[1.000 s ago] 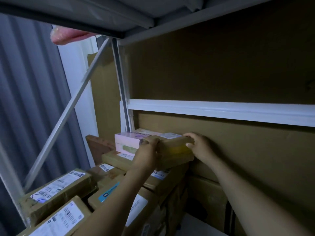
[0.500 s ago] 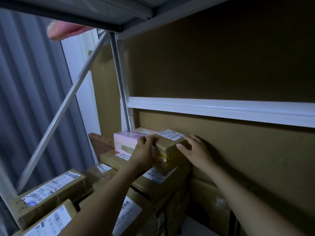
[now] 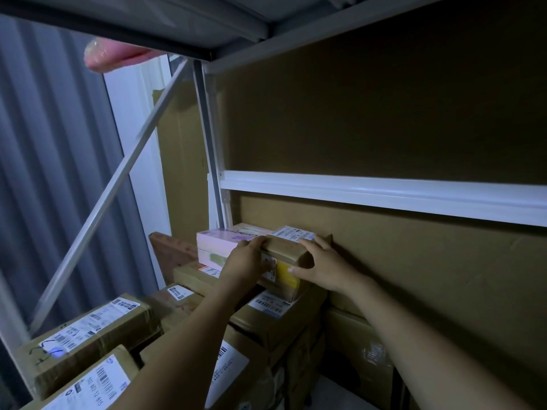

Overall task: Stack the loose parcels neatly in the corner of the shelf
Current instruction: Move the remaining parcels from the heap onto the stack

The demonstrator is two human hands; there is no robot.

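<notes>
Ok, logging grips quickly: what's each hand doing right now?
Left hand: grips the brown parcel.
Right hand: grips the same parcel.

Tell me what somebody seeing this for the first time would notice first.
The left hand and right hand meet mid-frame, holding a small brown parcel on top of the stack, right beside a pink box in the back corner. A bright white rail crosses the cardboard back wall just above them. At lower left lies a larger labelled parcel.
</notes>
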